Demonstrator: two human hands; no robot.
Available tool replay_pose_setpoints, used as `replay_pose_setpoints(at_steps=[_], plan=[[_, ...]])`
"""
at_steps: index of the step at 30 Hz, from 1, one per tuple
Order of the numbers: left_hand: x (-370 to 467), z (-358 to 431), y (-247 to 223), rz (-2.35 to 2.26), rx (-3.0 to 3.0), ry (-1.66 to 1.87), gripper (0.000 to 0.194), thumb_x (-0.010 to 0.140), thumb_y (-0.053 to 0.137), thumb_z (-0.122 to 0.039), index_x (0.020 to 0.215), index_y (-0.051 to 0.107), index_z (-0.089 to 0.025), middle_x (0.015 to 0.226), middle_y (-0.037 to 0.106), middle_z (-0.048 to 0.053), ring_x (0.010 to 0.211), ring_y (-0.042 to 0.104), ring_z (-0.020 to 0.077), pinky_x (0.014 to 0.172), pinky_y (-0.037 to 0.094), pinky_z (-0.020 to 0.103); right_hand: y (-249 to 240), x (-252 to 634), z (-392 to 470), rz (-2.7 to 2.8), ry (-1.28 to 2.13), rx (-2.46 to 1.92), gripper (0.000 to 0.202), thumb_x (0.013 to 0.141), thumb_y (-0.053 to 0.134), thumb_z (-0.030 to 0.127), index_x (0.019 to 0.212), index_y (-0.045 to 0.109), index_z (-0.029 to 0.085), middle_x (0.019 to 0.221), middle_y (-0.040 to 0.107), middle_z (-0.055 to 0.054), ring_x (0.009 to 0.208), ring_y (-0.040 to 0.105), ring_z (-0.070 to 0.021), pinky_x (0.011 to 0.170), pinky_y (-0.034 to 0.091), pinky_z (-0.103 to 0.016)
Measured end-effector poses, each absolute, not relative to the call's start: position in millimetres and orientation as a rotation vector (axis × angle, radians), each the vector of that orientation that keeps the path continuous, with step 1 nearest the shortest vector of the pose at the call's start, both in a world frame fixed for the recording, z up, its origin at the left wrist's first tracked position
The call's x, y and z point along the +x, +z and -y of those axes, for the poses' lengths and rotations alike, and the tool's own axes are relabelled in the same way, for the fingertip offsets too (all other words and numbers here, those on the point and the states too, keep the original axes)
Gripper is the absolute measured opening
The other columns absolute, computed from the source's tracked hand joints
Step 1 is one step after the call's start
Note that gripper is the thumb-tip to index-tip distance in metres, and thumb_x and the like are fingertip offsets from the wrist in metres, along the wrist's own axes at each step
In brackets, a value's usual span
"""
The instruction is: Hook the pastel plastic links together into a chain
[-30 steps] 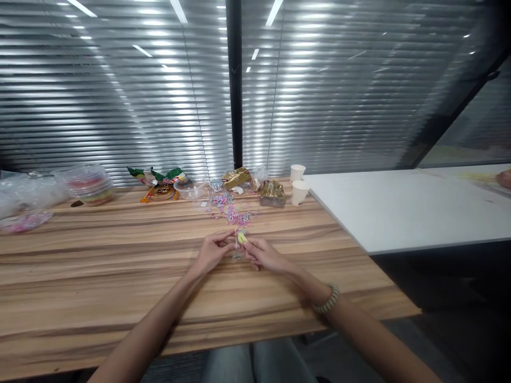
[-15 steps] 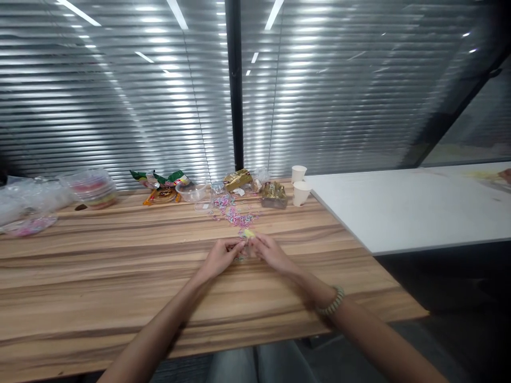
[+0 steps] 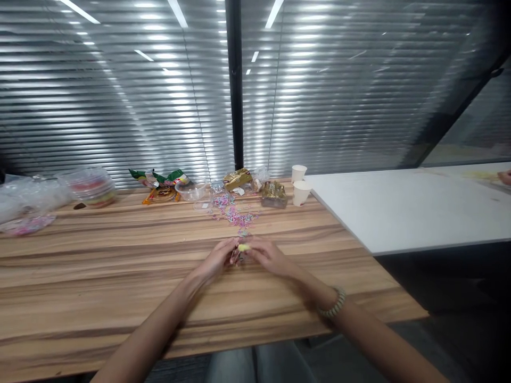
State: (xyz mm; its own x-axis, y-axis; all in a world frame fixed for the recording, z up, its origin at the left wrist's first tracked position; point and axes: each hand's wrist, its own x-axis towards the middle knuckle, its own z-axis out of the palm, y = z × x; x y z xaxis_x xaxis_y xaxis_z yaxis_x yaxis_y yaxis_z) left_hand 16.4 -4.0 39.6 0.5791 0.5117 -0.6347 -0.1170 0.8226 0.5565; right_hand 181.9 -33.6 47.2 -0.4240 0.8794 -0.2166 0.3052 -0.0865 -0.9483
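My left hand (image 3: 217,256) and my right hand (image 3: 271,256) meet over the wooden table, close to the front of a scatter of small pink, purple and pale green pieces (image 3: 238,217). Between the right fingertips is a small soft-looking yellow piece (image 3: 243,247). The left fingers are closed at something small and partly see-through; blur and the fingers hide what it is. A few tiny greenish pieces (image 3: 242,233) lie just beyond the fingertips. On my right wrist is a beaded bracelet (image 3: 334,304).
Along the back stand a clear bowl (image 3: 191,191), green snack bags (image 3: 159,179), a gold packet (image 3: 237,180), a box with gold wrapping (image 3: 274,194) and paper cups (image 3: 301,192). Stacked plastic tubs (image 3: 91,187) are at left. Another person's hand (image 3: 505,177) shows over the white table (image 3: 399,207).
The yellow piece and my right fingertips have moved left and slightly nearer to me, in against the left hand. My left hand has turned a little, its fingers now pointing more forward.
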Motion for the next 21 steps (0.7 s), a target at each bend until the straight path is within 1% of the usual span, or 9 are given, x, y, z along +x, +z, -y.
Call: replay_pose_setpoints(at_steps=[2,4,7,9,11,13,16,18,21], plan=[[17,6,36,-0.953,0.477,0.409,0.033,0.069,0.06,-0.046,0.072,0.056,-0.014,0.05,0.039,-0.005,0.044,0.031,0.0058,0.047,0.03,0.02,50,186,34,1.976,1.423,-1.255,0.025,0.088,0.037,0.027,0.091,0.06,0.02,0.097,0.059,-0.005,0.095,0.048,-0.0161,0.083,0.034,-0.029],[17,6,35,-1.008,0.544,0.454,0.032,0.068,0.062,-0.045,0.074,0.059,-0.014,0.057,0.045,-0.003,0.049,0.037,0.0067,0.05,0.032,0.02,51,188,36,2.128,1.254,-1.363,0.023,0.086,0.038,0.02,0.091,0.06,0.02,0.101,0.058,-0.007,0.099,0.047,-0.0173,0.086,0.031,-0.032],[15,5,36,-1.027,0.797,0.518,0.028,0.068,0.063,-0.042,0.066,0.062,-0.014,0.07,0.053,0.003,0.072,0.049,0.0131,0.065,0.037,0.022,50,186,37,2.177,1.1,-1.539,0.022,0.085,0.039,0.018,0.084,0.06,0.017,0.091,0.06,-0.008,0.088,0.049,-0.0169,0.083,0.03,-0.033],[15,3,38,-1.037,1.003,0.555,0.026,0.07,0.062,-0.04,0.061,0.064,-0.015,0.078,0.055,0.006,0.093,0.047,0.0187,0.078,0.036,0.025,48,182,37,2.048,1.167,-1.597,0.025,0.087,0.037,0.022,0.077,0.059,0.016,0.081,0.06,-0.006,0.077,0.049,-0.015,0.078,0.031,-0.03],[15,2,42,-1.051,1.145,0.571,0.025,0.071,0.061,-0.038,0.062,0.066,-0.016,0.087,0.055,0.008,0.102,0.044,0.021,0.084,0.034,0.027,46,178,37,1.761,1.354,-1.636,0.032,0.089,0.033,0.031,0.071,0.055,0.016,0.07,0.056,-0.003,0.066,0.047,-0.0126,0.068,0.033,-0.026],[16,0,45,-1.027,1.209,0.544,0.023,0.072,0.06,-0.037,0.064,0.067,-0.016,0.093,0.054,0.009,0.098,0.046,0.0207,0.084,0.034,0.028,43,174,36,1.394,1.537,-1.634,0.039,0.088,0.032,0.044,0.068,0.051,0.016,0.06,0.049,0.0,0.057,0.041,-0.0106,0.057,0.031,-0.023],[17,-3,46,-0.933,1.156,0.495,0.026,0.074,0.057,-0.039,0.065,0.064,-0.015,0.085,0.057,0.007,0.085,0.05,0.0183,0.078,0.037,0.027,42,171,34,1.06,1.641,-1.508,0.042,0.083,0.035,0.055,0.07,0.047,0.017,0.059,0.043,0.001,0.054,0.037,-0.0095,0.052,0.03,-0.021],[15,-4,45,-0.927,1.0,0.464,0.03,0.075,0.055,-0.043,0.069,0.062,-0.015,0.075,0.057,0.005,0.073,0.049,0.0152,0.067,0.037,0.025,44,172,34,1.149,1.659,-1.399,0.039,0.085,0.034,0.052,0.074,0.048,0.017,0.066,0.046,0.0,0.06,0.041,-0.0106,0.057,0.033,-0.022],[12,-3,40,-0.961,0.744,0.4,0.033,0.073,0.055,-0.046,0.081,0.062,-0.015,0.072,0.056,0.003,0.064,0.046,0.0114,0.056,0.033,0.02,47,177,34,1.672,1.525,-1.34,0.027,0.089,0.034,0.034,0.08,0.054,0.018,0.078,0.053,-0.003,0.077,0.045,-0.0141,0.071,0.034,-0.026]])
